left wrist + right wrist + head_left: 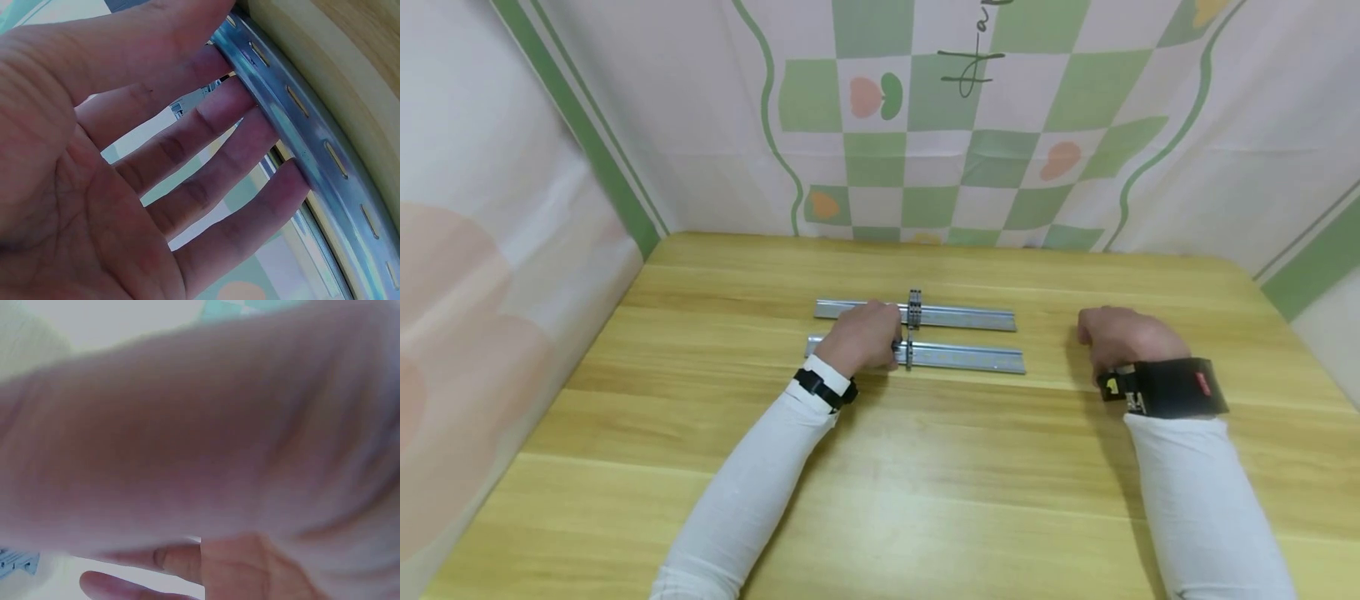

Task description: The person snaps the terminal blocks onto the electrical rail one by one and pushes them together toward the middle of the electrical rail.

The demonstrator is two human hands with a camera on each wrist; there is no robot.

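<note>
Two slotted metal DIN rails lie roughly parallel on the table, the far rail point(966, 317) and the near rail point(970, 357). My left hand point(863, 335) is over the left part of the near rail, thumb and forefinger around a small dark terminal block point(897, 343). In the left wrist view, the other fingertips point(290, 175) touch the rail's edge. Just right of the hand, a thin grey block point(910, 350) sits on this rail; several more blocks point(914, 308) stand together on the far rail. My right hand point(1131, 335) holds nothing, fingers loosely bent, right of the rails.
The wooden table point(925, 483) has a patterned cloth point(940, 150) hanging behind it and another cloth point(497, 250) along its left side. A black strap point(1180, 387) goes around the right wrist, and a thinner black band point(823, 390) around the left.
</note>
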